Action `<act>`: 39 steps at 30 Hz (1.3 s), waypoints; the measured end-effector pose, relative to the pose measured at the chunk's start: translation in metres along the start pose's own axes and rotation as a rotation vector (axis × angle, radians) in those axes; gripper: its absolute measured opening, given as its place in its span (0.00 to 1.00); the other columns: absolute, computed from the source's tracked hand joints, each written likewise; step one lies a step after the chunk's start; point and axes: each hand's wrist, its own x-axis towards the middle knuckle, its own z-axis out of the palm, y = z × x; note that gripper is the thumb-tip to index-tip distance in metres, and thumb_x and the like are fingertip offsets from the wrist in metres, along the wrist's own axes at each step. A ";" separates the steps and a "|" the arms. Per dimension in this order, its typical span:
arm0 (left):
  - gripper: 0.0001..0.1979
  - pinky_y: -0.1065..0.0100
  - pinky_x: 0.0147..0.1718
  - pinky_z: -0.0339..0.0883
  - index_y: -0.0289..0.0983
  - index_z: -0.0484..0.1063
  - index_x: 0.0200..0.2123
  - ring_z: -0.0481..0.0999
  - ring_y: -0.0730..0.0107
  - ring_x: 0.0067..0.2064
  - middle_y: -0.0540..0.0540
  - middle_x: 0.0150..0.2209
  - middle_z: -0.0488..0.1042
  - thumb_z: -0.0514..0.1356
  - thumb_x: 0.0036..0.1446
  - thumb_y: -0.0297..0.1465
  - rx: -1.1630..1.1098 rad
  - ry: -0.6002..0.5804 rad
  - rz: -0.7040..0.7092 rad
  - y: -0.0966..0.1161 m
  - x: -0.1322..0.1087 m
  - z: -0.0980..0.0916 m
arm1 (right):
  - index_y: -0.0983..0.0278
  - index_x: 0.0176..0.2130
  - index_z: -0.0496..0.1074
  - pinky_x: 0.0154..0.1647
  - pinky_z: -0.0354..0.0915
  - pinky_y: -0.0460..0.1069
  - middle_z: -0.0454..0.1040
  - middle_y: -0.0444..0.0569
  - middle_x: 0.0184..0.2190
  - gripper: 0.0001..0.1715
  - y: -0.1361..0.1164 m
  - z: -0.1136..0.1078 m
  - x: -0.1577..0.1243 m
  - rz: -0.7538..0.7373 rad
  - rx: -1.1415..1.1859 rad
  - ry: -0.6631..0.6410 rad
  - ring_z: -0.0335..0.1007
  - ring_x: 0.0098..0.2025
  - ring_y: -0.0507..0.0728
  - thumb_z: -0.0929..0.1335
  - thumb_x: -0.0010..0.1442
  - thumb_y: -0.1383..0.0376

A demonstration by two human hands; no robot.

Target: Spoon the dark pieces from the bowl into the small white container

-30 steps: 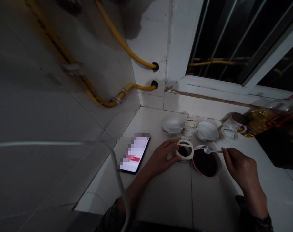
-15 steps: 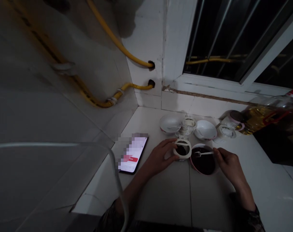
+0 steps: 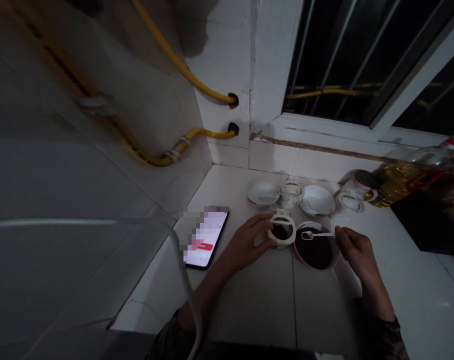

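My left hand (image 3: 251, 240) is closed around the side of a small clear jar with a white rim (image 3: 290, 236), which has dark contents and its lid flipped back. Pinched by its handle end in my right hand (image 3: 356, 250) is a small white spoon (image 3: 322, 234). The spoon's head is over a pink-rimmed bowl (image 3: 300, 260) filled with a dark, crumbly food. Whether the spoon touches the food I cannot tell. The bowl stands on the counter just right of the jar.
Behind the jar are two white bowls (image 3: 263, 191), with another jar (image 3: 349, 205) to their right. A lit phone (image 3: 208, 237) lies left of my left hand. An oil bottle (image 3: 394, 182) stands at the right. A pale cable (image 3: 178, 255) hangs in the foreground.
The spoon's head has risen from the dark food and shows more fully above it. My right hand has shifted slightly right. My left hand stays on the jar.
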 end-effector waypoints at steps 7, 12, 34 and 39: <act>0.09 0.55 0.57 0.70 0.41 0.71 0.44 0.74 0.58 0.59 0.40 0.58 0.73 0.64 0.60 0.32 -0.004 -0.004 -0.014 0.000 0.000 -0.001 | 0.60 0.18 0.58 0.16 0.45 0.46 0.54 0.38 0.13 0.36 0.001 0.004 0.000 0.054 0.096 0.003 0.46 0.17 0.48 0.66 0.53 0.34; 0.08 0.55 0.57 0.70 0.41 0.71 0.44 0.75 0.58 0.59 0.39 0.58 0.72 0.63 0.60 0.32 -0.008 -0.008 -0.011 0.001 0.000 -0.001 | 0.59 0.18 0.57 0.16 0.46 0.46 0.55 0.38 0.13 0.36 0.002 0.004 -0.001 0.047 0.103 -0.002 0.47 0.16 0.48 0.66 0.54 0.35; 0.09 0.56 0.57 0.70 0.41 0.72 0.44 0.74 0.57 0.59 0.39 0.58 0.73 0.64 0.61 0.33 -0.015 0.002 -0.007 0.000 -0.001 -0.001 | 0.61 0.28 0.74 0.28 0.61 0.47 0.76 0.50 0.23 0.24 -0.037 0.044 -0.021 -0.731 -0.410 0.087 0.69 0.24 0.53 0.60 0.71 0.56; 0.09 0.55 0.56 0.70 0.41 0.72 0.45 0.75 0.57 0.58 0.39 0.59 0.72 0.63 0.61 0.33 -0.005 -0.001 0.002 -0.001 0.000 -0.001 | 0.62 0.29 0.73 0.27 0.59 0.47 0.74 0.49 0.22 0.26 -0.029 0.014 -0.015 -0.522 -0.443 0.197 0.66 0.22 0.52 0.57 0.72 0.54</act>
